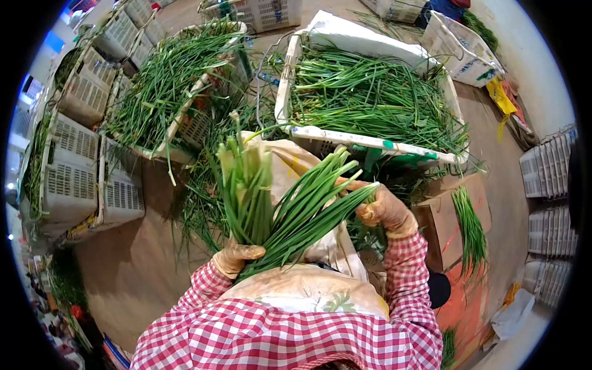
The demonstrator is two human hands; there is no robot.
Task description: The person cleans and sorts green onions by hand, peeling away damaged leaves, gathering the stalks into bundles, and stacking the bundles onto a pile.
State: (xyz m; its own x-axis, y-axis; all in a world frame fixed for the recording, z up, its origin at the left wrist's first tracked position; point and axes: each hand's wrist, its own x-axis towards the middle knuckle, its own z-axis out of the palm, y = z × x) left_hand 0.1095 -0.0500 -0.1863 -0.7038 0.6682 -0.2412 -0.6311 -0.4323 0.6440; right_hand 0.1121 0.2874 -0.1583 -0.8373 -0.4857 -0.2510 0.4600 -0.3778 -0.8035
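Note:
My gloved left hand (237,258) is closed round the lower part of a thick bunch of green stalks (246,206), its pale cut ends pointing up. A looser bundle of long green stalks (308,200) fans out to the right from the same place, across my lap. At the pale ends of this bundle is my gloved right hand (385,209), its fingers bent round a few stalk ends. Beneath both bundles lies a stained cream apron (308,287).
Ahead stands a white crate (373,139) heaped with green stalks, with another full crate (179,132) to its left. A cardboard box (441,228) at the right bears a green bundle (470,228). Stacked crates (71,166) line the left side.

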